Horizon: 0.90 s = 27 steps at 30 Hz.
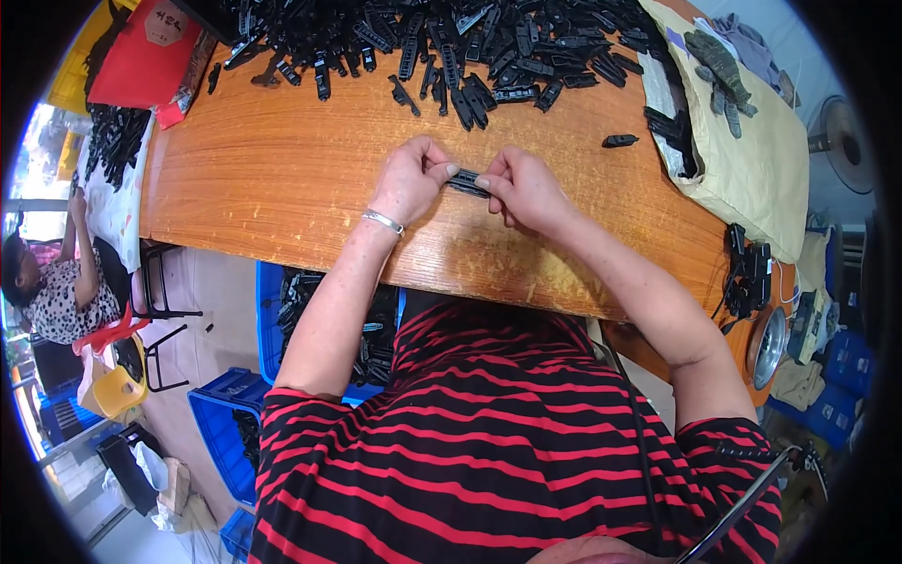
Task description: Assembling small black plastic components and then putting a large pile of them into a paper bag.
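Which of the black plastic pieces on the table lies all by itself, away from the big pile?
The small black piece right of the hands, near the beige cloth bag. Bare wood surrounds it, while the others crowd the heap.

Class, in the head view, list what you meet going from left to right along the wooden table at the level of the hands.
Bare wooden table → left hand → small black plastic part held between both hands → right hand → lone black part → beige cloth bag.

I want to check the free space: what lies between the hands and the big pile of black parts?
In the head view, mostly bare wooden table lies between the hands' black part and the pile; only a few stray pieces lie at the pile's near edge.
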Each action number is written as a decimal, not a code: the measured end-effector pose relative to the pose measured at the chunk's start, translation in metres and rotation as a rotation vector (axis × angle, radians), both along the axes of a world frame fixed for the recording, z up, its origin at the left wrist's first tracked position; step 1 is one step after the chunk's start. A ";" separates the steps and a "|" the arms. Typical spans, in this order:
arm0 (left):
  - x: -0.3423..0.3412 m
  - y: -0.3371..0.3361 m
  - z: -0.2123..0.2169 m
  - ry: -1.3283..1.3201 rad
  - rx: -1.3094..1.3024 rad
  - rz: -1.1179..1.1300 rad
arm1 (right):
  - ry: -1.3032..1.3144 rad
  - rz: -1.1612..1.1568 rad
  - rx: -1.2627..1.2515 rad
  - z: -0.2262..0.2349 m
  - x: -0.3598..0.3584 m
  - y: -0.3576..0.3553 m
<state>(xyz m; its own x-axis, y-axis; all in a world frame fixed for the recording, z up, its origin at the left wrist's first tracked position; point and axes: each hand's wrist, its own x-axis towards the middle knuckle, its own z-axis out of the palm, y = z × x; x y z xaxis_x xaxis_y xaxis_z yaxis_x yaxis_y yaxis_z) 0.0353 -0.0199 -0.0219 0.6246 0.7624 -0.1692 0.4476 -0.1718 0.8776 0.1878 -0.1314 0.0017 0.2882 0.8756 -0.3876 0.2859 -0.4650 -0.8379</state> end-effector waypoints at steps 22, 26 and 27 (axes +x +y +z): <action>-0.032 -0.035 0.021 0.027 -0.138 -0.216 | -0.565 0.202 0.652 0.004 -0.002 -0.035; -0.039 -0.048 0.024 0.012 0.284 -0.171 | -0.647 0.263 0.703 0.002 -0.005 -0.034; -0.041 -0.052 0.027 -0.009 0.339 -0.156 | -0.647 0.264 0.703 0.002 -0.007 -0.034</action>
<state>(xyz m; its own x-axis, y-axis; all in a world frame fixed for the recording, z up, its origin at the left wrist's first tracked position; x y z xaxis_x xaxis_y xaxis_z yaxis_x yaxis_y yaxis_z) -0.0059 -0.0715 0.0051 0.7380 0.6697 0.0824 0.3858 -0.5190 0.7627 0.1810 -0.1651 0.0035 0.0233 0.9125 0.4084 0.8085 0.2231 -0.5446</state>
